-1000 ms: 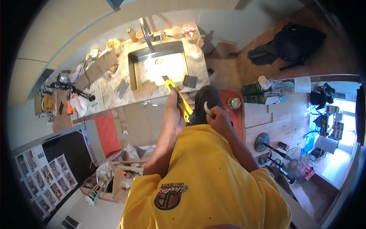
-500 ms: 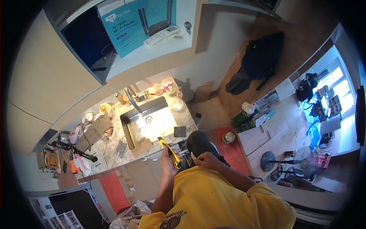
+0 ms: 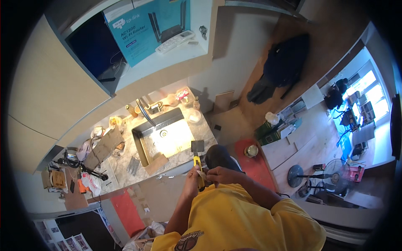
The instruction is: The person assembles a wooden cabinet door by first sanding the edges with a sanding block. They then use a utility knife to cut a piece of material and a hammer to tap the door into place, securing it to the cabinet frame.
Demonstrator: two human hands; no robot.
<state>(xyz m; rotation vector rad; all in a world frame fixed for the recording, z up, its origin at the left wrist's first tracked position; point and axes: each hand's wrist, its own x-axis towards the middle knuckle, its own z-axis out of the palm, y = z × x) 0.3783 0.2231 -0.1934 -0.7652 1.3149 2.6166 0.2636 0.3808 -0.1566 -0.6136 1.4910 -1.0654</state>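
Observation:
My left hand (image 3: 192, 180) is closed around a yellow hand tool (image 3: 197, 164) that points up toward the counter edge. My right hand (image 3: 223, 175) meets it from the right, with its fingers pinched on the tool's lower part. A small pale bit shows between the two hands; what it is cannot be told. Both hands sit close to my chest, above my yellow shirt (image 3: 243, 217). Just beyond the tool's tip, a dark square piece (image 3: 197, 146) lies at the counter's edge, beside the steel sink (image 3: 165, 136) with its tap (image 3: 143, 109).
The marble counter (image 3: 125, 161) holds cardboard, bottles, tools and bags. Overhead, a cabinet top carries a blue box (image 3: 146, 29) and a white handset (image 3: 173, 42). A round dark object (image 3: 220, 155), a red mat (image 3: 255, 167) with a tin (image 3: 251, 150), and a floor fan (image 3: 335, 172) lie to my right.
The view has tipped upward, bringing in the cabinet top and blue box. My hands and the yellow tool have come back from the counter toward my chest.

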